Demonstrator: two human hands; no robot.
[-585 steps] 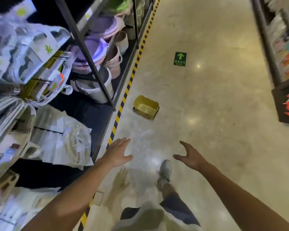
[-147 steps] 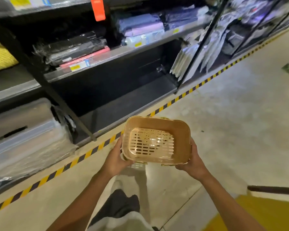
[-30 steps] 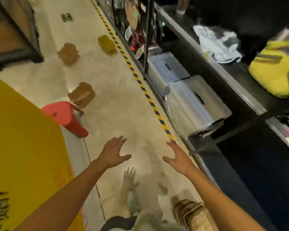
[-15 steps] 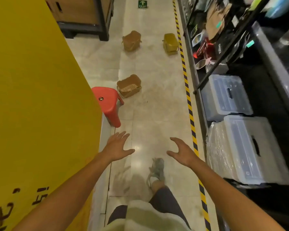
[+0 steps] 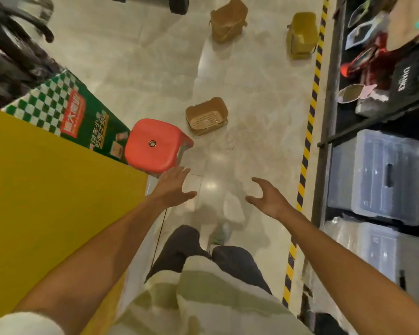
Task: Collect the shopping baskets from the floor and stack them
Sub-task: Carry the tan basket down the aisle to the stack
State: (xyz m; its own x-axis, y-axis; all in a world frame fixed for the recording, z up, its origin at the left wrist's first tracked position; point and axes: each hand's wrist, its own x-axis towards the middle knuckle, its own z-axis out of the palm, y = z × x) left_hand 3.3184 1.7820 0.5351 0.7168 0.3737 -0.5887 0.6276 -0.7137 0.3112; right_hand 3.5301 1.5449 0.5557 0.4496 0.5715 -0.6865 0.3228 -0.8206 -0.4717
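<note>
Apparently free for the next pickup, the left hand (image 5: pixel 173 189) hung empty with fingers spread beside the red stool (image 5: pixel 155 145); the right hand (image 5: pixel 267 198) was likewise empty and loosely curved. Three baskets waited on the floor: the nearest (image 5: pixel 206 116) at twelve o'clock, a brown one (image 5: pixel 228 20) beyond, a yellow one (image 5: pixel 302 32) at one o'clock.

both arms reach forward, left hand (image 5: pixel 173 188) and right hand (image 5: pixel 267 199) empty.

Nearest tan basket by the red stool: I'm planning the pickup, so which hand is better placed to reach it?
Left, marginally. The left hand is open and more nearly below the nearest tan basket; the right hand, also empty, sits further toward the striped floor tape.
</note>
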